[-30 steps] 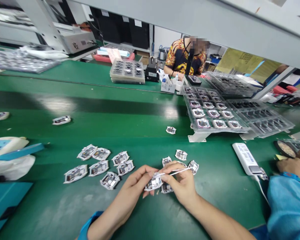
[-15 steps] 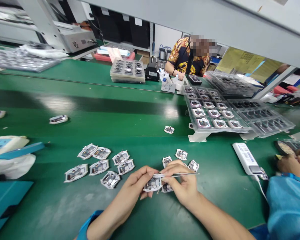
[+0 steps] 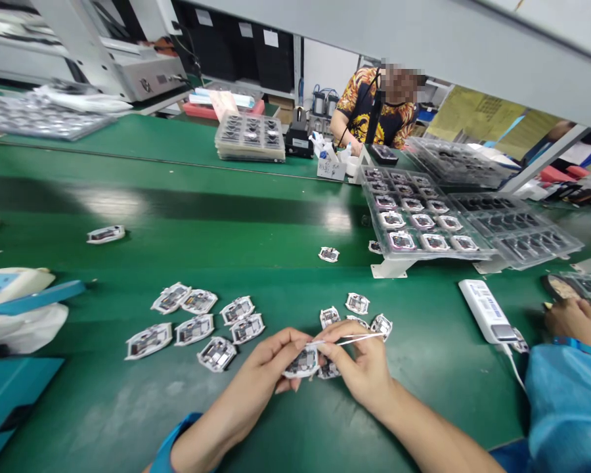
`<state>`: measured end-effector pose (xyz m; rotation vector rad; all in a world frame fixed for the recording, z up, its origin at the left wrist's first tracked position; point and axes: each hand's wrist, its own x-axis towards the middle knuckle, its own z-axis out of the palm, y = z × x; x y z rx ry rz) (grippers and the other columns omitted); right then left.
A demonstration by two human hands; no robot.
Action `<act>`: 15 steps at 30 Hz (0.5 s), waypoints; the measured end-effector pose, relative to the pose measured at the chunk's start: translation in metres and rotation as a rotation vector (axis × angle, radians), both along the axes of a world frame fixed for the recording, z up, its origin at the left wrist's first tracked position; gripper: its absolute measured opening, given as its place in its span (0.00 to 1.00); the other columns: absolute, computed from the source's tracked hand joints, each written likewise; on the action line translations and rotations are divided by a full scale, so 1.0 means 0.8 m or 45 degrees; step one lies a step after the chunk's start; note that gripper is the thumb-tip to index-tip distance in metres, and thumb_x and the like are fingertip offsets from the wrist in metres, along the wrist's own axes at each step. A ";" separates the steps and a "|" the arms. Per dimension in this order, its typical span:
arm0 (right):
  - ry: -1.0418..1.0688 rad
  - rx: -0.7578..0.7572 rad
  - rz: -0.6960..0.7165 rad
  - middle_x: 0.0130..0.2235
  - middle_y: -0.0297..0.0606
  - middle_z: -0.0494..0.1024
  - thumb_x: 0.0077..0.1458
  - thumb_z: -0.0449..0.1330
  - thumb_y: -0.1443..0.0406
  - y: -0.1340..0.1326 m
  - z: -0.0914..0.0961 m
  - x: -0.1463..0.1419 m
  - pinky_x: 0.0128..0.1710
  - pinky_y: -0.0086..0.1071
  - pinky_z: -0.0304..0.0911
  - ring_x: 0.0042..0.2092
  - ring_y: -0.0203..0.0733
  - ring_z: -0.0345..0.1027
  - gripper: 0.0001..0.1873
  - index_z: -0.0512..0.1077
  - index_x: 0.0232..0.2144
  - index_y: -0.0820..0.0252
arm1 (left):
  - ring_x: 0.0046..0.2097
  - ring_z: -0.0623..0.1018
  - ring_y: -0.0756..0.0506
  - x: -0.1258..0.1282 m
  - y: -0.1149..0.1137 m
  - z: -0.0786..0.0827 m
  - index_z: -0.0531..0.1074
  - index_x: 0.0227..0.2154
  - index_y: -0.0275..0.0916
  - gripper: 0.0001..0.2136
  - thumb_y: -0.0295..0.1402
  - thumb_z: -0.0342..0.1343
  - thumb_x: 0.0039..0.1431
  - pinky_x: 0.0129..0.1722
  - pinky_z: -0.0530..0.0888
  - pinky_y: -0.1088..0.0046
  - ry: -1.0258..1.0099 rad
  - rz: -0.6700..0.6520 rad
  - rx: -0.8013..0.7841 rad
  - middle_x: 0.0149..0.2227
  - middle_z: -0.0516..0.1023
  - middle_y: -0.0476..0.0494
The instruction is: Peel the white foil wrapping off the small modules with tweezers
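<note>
My left hand (image 3: 270, 360) pinches a small electronic module (image 3: 301, 363) with a white, ragged-edged backing. My right hand (image 3: 357, 360) is shut on slim metal tweezers (image 3: 349, 339), whose tips reach the top of that module. Their far end sticks out to the right above the hand. Under my fingers lies another module (image 3: 328, 370), partly hidden. Several similar modules lie close by on the green workbench (image 3: 276, 420), with a group (image 3: 357, 303) just beyond my right hand and a larger group (image 3: 197, 326) to the left.
A clear tray of modules (image 3: 414, 220) stands on a white bracket ahead. To the right are a white labelled device (image 3: 485, 310) with a cable and a co-worker's hand (image 3: 578, 322) beside a blue sleeve. Another person (image 3: 374, 112) sits across the bench.
The tweezers shift slightly in my right hand, their far end swinging a little, while my left hand keeps the same module. The co-worker's hand at the right moves slightly.
</note>
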<state>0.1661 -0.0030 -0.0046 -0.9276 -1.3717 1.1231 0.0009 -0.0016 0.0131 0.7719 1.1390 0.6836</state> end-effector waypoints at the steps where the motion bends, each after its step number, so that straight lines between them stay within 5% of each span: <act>1: 0.018 -0.003 -0.007 0.33 0.37 0.80 0.57 0.63 0.66 0.000 0.000 0.000 0.30 0.32 0.73 0.34 0.41 0.76 0.01 0.74 0.33 0.56 | 0.26 0.67 0.51 0.000 0.000 0.001 0.73 0.29 0.39 0.15 0.47 0.61 0.50 0.26 0.63 0.79 -0.015 -0.007 -0.007 0.25 0.71 0.53; 7: 0.022 0.060 -0.013 0.33 0.36 0.80 0.58 0.62 0.68 0.002 0.000 0.001 0.35 0.32 0.73 0.35 0.40 0.77 0.02 0.73 0.33 0.55 | 0.28 0.68 0.51 0.000 -0.002 -0.002 0.73 0.31 0.39 0.14 0.47 0.59 0.53 0.27 0.63 0.80 0.000 -0.027 -0.007 0.28 0.75 0.51; 12: -0.011 0.102 0.042 0.34 0.36 0.79 0.58 0.61 0.70 0.001 -0.002 0.002 0.28 0.28 0.73 0.32 0.37 0.76 0.04 0.73 0.35 0.56 | 0.27 0.67 0.51 0.000 -0.003 -0.010 0.72 0.30 0.39 0.18 0.50 0.60 0.51 0.27 0.64 0.79 0.033 -0.040 0.018 0.26 0.71 0.54; 15: -0.149 0.191 0.027 0.34 0.37 0.80 0.57 0.62 0.71 0.002 0.001 0.003 0.34 0.30 0.74 0.34 0.38 0.77 0.05 0.74 0.34 0.57 | 0.26 0.66 0.52 0.000 -0.001 -0.012 0.71 0.29 0.39 0.20 0.53 0.61 0.48 0.26 0.64 0.80 0.053 -0.035 0.028 0.23 0.69 0.55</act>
